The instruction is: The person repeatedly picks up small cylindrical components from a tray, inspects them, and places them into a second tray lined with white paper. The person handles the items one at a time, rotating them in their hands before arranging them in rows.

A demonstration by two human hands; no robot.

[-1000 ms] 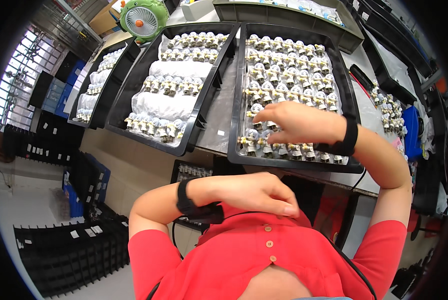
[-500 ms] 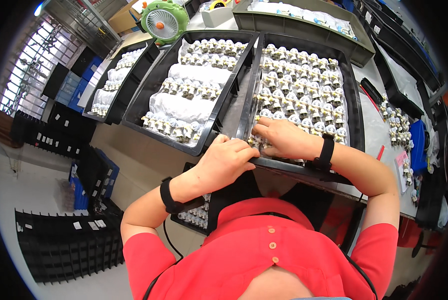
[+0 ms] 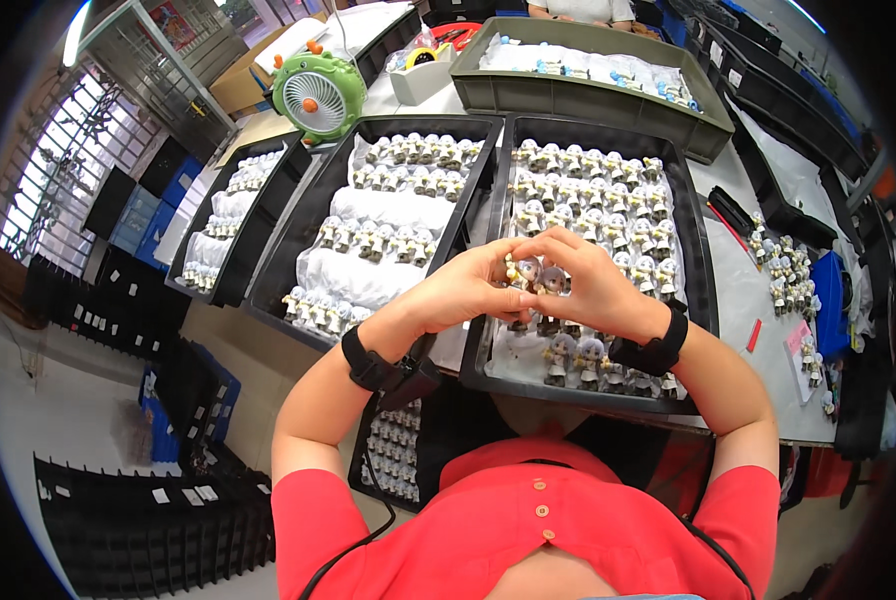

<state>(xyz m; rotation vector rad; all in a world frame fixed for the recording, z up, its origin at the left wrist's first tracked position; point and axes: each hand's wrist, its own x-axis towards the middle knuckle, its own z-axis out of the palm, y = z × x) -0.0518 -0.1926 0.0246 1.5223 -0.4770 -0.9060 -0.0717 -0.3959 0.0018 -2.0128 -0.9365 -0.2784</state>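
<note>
Small chibi-style figurines (image 3: 560, 352) with pale hair, white-and-yellow clothes and dark bases stand in rows in a black tray (image 3: 705, 300) on white wrap. Above its near part, my left hand (image 3: 473, 285) and my right hand (image 3: 603, 285) meet at the fingertips. Both have their fingers curled around a pair of figurines (image 3: 540, 277), held up between them; the fingers partly hide these. Bare white wrap (image 3: 518, 358) shows in the tray's near left corner. A black band circles each wrist.
Two more black trays with figurine rows, a middle one (image 3: 363, 125) and a far left one (image 3: 230, 270), stand alongside. Behind are a green fan (image 3: 318, 95), a tape dispenser (image 3: 423, 75) and an olive crate (image 3: 588, 100). Loose figurines (image 3: 790, 275) lie at right. Another person (image 3: 583, 10) sits opposite.
Both hands have risen from the tray's near left corner and moved farther in, with figurines between them. The head view has shifted, so the trays appear lower.
</note>
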